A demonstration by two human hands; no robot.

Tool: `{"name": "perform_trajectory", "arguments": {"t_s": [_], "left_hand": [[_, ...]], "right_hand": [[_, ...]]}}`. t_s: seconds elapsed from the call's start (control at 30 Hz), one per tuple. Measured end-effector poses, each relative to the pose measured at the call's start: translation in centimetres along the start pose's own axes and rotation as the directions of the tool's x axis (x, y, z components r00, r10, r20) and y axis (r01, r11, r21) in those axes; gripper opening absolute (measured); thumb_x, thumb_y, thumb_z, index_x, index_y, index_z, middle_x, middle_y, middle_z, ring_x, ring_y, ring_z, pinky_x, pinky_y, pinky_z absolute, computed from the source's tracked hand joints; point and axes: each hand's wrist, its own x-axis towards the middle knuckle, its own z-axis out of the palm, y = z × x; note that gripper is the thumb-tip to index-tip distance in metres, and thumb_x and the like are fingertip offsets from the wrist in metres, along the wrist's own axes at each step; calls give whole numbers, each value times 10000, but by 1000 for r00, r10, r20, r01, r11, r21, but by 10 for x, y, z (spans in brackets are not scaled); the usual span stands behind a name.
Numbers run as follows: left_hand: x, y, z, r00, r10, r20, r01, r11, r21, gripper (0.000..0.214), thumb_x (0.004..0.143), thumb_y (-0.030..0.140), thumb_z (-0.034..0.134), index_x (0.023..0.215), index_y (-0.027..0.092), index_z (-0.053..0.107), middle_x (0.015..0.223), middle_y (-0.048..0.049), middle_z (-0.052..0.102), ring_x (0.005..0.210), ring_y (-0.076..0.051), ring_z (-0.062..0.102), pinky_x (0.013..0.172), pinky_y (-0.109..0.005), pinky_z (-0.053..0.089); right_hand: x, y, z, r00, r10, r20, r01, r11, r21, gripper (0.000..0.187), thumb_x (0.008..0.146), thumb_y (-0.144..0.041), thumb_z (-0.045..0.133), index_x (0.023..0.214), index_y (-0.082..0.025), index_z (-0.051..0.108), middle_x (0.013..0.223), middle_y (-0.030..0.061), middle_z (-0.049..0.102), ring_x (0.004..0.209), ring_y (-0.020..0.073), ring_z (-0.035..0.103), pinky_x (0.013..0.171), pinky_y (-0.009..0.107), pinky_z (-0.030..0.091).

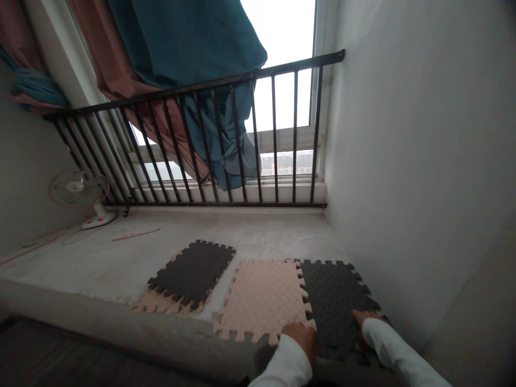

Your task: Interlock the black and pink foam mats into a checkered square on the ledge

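A pink foam puzzle mat [264,298] and a dark grey foam puzzle mat [332,295] lie interlocked side by side on a raised concrete ledge. My left hand [300,336], in a white sleeve, presses on the seam at their near edge, fingers curled down. My right hand [365,320] lies flat on the dark mat's near right corner, next to the wall. Further left, a loose dark grey mat [193,271] sits on top of another pink mat [155,302].
A black metal railing [226,145] stands before the window at the back, with teal and pink curtains [189,48] draped over it. A small white desk fan [84,196] stands at the far left. A white wall [403,161] closes the right side.
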Motion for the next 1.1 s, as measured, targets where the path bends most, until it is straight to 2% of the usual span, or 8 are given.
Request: {"name": "perform_trajectory", "arguments": {"t_s": [0.07, 0.13, 0.27, 0.4, 0.5, 0.67, 0.93, 1.1], "left_hand": [[-3, 7, -2, 1000, -2, 28, 3, 1000, -19, 410, 717, 367, 443, 1076, 193, 536, 1073, -142, 587, 986, -296, 538, 791, -447, 438], [2, 8, 2, 1000, 6, -1, -6, 999, -44, 405, 724, 346, 428, 1086, 192, 522, 1082, -140, 578, 1002, -283, 525, 810, -445, 425], [20, 1, 20, 993, 9, -116, -17, 997, -72, 463, 715, 314, 424, 1152, 169, 472, 1211, -157, 467, 1133, -297, 390, 892, -478, 340], [31, -5, 33, 992, 43, -121, -56, 993, -104, 469, 729, 327, 387, 1146, 138, 488, 1295, -161, 369, 1188, -307, 295, 943, -491, 269], [34, -6, 34, 990, 54, -127, -64, 995, -79, 461, 676, 331, 456, 1094, 150, 530, 1323, -148, 327, 1192, -315, 271, 940, -484, 270], [41, -10, 33, 990, 56, -128, -64, 996, -55, 545, 620, 333, 534, 1137, 164, 489, 1323, -132, 326, 1196, -313, 261, 973, -494, 239], [39, -47, 20, 985, -97, -139, 88, 993, -72, 432, 646, 208, 504, 1075, 179, 529, 1220, -94, 459, 1147, -261, 366, 913, -416, 372], [38, -70, 20, 982, -109, -152, 99, 992, -73, 335, 708, 229, 451, 1025, 262, 555, 1205, -38, 478, 1129, -227, 398, 884, -382, 401]], "right_hand": [[-3, -2, -2, 1000, 6, 10, -6, 1000, -17, 856, 391, -236, 711, 1203, -138, 457, 1227, 167, 489, 1143, 304, 424, 935, 368, 379], [-5, -3, -3, 1000, 6, 7, -6, 1000, -23, 843, 407, -228, 704, 1206, -126, 453, 1228, 177, 485, 1143, 302, 424, 940, 359, 374], [-2, -2, -1, 1000, 6, -5, -6, 1000, -14, 853, 405, -237, 712, 1213, -166, 448, 1216, 151, 505, 1125, 281, 448, 925, 346, 389], [3, -1, 2, 1000, 14, 5, -14, 1000, -7, 861, 372, -234, 732, 1191, -195, 468, 1217, 122, 511, 1134, 278, 440, 939, 362, 375], [4, -1, 2, 1000, 9, 16, -9, 1000, -14, 828, 362, -232, 739, 1153, -188, 500, 1195, 136, 526, 1129, 285, 444, 934, 382, 375], [1, -2, -1, 1000, 13, 20, -12, 1000, -25, 844, 376, -237, 738, 1176, -200, 474, 1209, 138, 513, 1143, 287, 429, 946, 395, 359], [-1, -1, 0, 999, 23, 24, -22, 1000, -22, 818, 378, -208, 733, 1158, -174, 489, 1201, 155, 513, 1123, 277, 451, 926, 363, 376], [-4, -4, -4, 998, 37, 48, -36, 999, -33, 826, 398, -210, 711, 1187, -195, 466, 1205, 132, 518, 1131, 278, 443, 934, 375, 374]]}}
